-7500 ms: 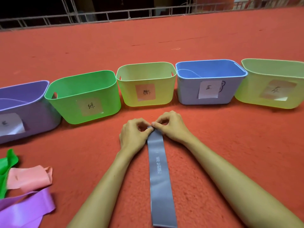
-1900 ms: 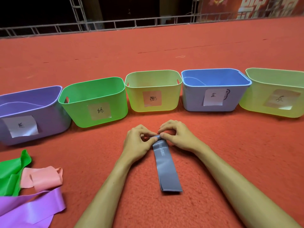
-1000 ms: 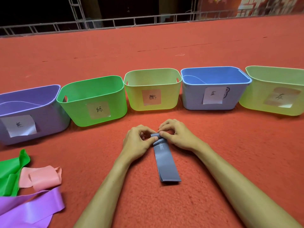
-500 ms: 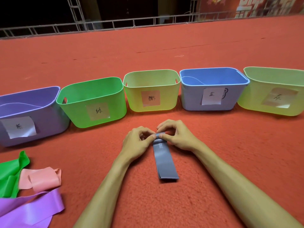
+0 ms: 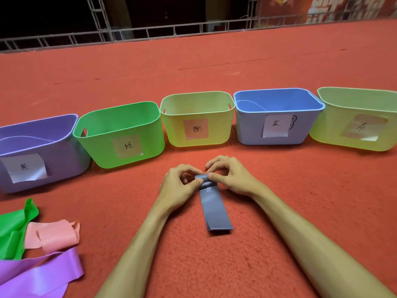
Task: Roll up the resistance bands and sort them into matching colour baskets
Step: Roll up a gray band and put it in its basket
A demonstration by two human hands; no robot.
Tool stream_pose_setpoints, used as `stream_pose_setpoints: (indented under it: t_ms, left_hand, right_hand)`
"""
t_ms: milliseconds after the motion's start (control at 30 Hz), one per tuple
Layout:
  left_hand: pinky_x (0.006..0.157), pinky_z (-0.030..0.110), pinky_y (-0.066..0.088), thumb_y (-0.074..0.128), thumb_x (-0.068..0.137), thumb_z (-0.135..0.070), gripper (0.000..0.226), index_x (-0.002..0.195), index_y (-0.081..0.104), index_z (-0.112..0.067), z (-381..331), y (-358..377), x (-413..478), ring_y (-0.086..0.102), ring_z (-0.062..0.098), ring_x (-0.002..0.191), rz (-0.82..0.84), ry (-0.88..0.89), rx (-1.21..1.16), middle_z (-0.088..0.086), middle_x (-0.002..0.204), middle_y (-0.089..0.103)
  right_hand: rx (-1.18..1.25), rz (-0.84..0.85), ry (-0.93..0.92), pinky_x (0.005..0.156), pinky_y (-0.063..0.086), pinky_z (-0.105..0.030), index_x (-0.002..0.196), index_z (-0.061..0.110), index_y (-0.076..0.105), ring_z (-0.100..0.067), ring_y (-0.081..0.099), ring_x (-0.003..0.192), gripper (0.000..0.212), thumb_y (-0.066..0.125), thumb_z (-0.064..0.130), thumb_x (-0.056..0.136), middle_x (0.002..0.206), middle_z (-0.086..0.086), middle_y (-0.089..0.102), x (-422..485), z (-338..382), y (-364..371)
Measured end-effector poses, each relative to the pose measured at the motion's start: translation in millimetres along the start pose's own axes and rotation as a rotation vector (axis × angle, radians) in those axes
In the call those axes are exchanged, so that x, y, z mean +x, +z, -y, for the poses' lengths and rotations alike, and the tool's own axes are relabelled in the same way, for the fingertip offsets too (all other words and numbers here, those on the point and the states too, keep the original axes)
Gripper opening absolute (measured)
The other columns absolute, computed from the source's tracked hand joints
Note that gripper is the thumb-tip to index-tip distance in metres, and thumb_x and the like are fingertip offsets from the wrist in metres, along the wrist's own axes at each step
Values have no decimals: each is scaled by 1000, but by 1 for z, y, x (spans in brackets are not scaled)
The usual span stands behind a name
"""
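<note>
A grey resistance band (image 5: 214,209) lies on the red carpet in front of me, its far end wound into a small roll. My left hand (image 5: 178,186) and my right hand (image 5: 232,177) both pinch that roll with fingers and thumbs. A short flat length still trails toward me. Behind stand several labelled baskets in a row: purple (image 5: 38,168), green (image 5: 103,147), yellow (image 5: 217,130), blue (image 5: 251,130) and a yellow-green one (image 5: 328,130) at the far right.
At the lower left lie loose bands: green (image 5: 10,229), pink (image 5: 53,235) and purple (image 5: 38,276). Red carpet stretches far behind the baskets to a metal truss railing (image 5: 150,31).
The roll has grown under both hands and the flat tail of the grey band has become much shorter, its near end drawn toward the hands.
</note>
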State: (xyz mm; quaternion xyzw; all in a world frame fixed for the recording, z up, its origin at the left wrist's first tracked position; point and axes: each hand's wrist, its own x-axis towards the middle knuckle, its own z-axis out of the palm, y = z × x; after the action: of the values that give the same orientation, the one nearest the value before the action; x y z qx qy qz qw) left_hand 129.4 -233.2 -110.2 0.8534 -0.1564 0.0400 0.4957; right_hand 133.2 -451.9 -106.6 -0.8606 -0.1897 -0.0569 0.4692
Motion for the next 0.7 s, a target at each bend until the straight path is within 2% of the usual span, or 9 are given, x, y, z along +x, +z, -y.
stream_pose_setpoints:
  t_ms: [67,133,233,300,433,500,600,700]
  left_hand:
    - [68,34,45,64,72,-61,34,99,75,-44,-2,-2,1,55,7,66,19,-30,46,-24,75,67]
    - [70,33,44,55,75,-67,40,101,74,-45,-5,-2,1,59,3,75,42,-34,115,-25,82,68]
    - [65,31,36,57,80,-65,30,95,73,-44,-7,-1,0,54,2,67,42,-35,154,-24,71,62]
    - [65,34,41,62,81,-61,26,96,73,-43,-5,-1,-1,53,5,63,55,-36,132,-19,66,62]
    - [73,36,50,69,76,-54,24,98,74,-44,-5,-2,-3,55,5,68,57,-29,99,-18,79,71]
    - [74,34,50,71,74,-51,24,97,75,-45,-6,-2,-4,56,4,70,48,-30,104,-20,82,72]
    - [76,37,53,71,73,-50,26,98,75,-47,-6,-1,-5,58,5,74,47,-33,107,-21,85,73]
    - [77,38,54,72,73,-48,26,98,75,-47,-6,-1,-5,61,6,76,49,-35,105,-22,86,74]
  right_hand:
    - [72,1,-17,102,46,-25,94,15,82,-9,66,109,17,73,27,84,113,1,71,-1,-1,-1]
    - [145,-1,-8,99,50,-28,98,12,80,-13,68,106,17,74,21,86,112,-3,73,-2,0,-1]
    - [219,28,6,92,53,-37,104,9,76,-13,69,96,14,72,13,90,106,-8,77,-3,0,-2]
    - [220,58,-12,88,54,-40,106,9,73,-13,69,93,15,71,10,91,102,-8,76,-3,1,-3]
    - [191,86,-30,75,54,-49,102,8,67,-11,64,85,19,69,-2,85,97,-12,71,-5,7,-6]
    - [172,81,-30,72,53,-45,99,10,66,-9,63,82,21,70,-1,82,95,-9,70,-4,8,-5]
    - [101,53,-11,73,48,-24,99,15,69,-3,61,78,16,75,11,84,89,5,71,-3,5,-4]
    - [-32,27,-3,67,44,-21,94,22,76,-4,60,72,6,76,20,88,82,10,71,-2,2,-6]
